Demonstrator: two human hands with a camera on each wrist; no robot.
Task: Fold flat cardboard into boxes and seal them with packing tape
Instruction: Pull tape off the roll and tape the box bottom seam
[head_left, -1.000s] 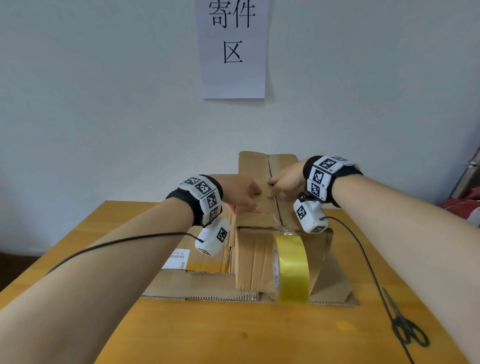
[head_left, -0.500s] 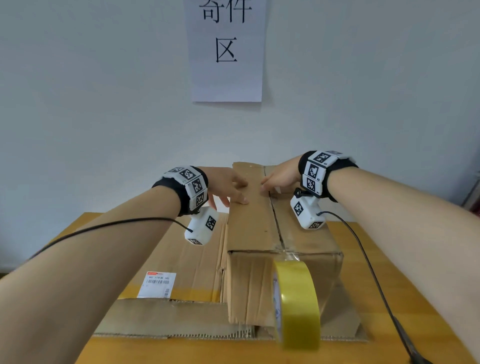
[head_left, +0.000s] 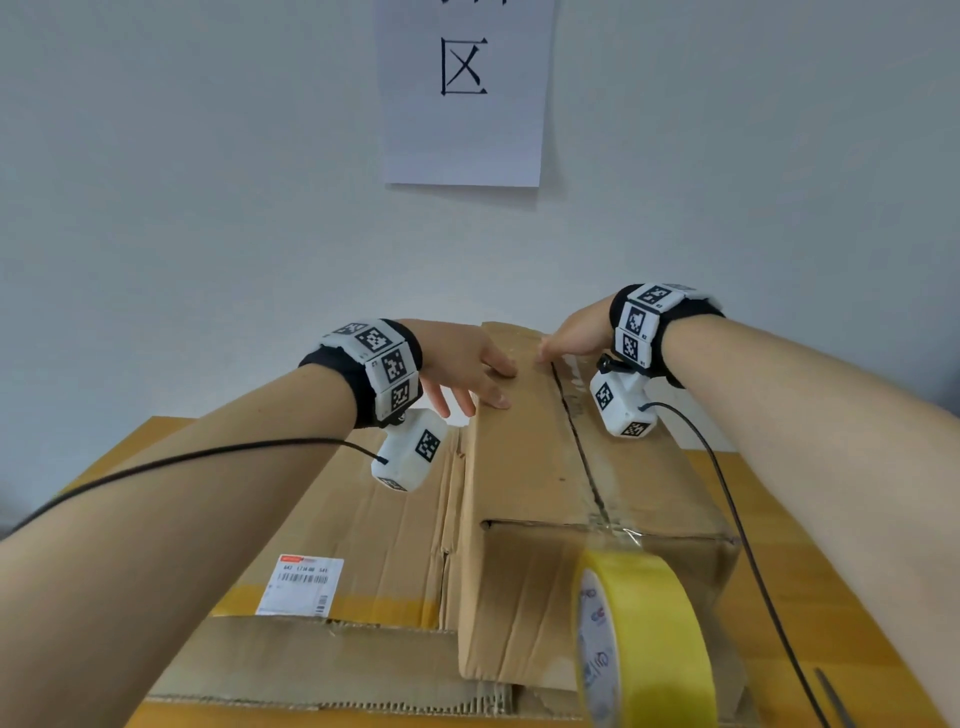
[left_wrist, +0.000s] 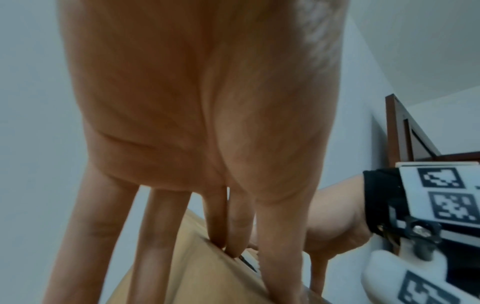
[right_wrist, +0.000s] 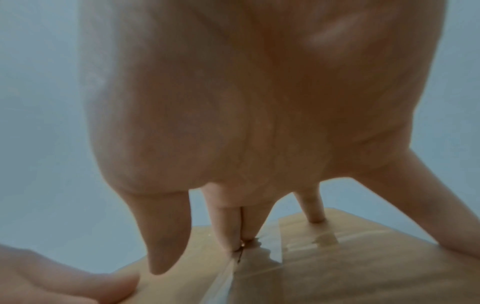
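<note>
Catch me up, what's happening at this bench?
A person is sealing a box on the table. Both hands press straight fingers on its top at the far end: left hand on the left flap, right hand at the centre seam, where clear tape shows. A yellow tape roll hangs at the near end. Flat cardboard lies underneath.

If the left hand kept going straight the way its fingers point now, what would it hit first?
The left hand points away from the person and slightly down, fingers already on the cardboard box top. Sliding on, it would probably pass the box's far edge and meet the wall; depth unclear.
</note>
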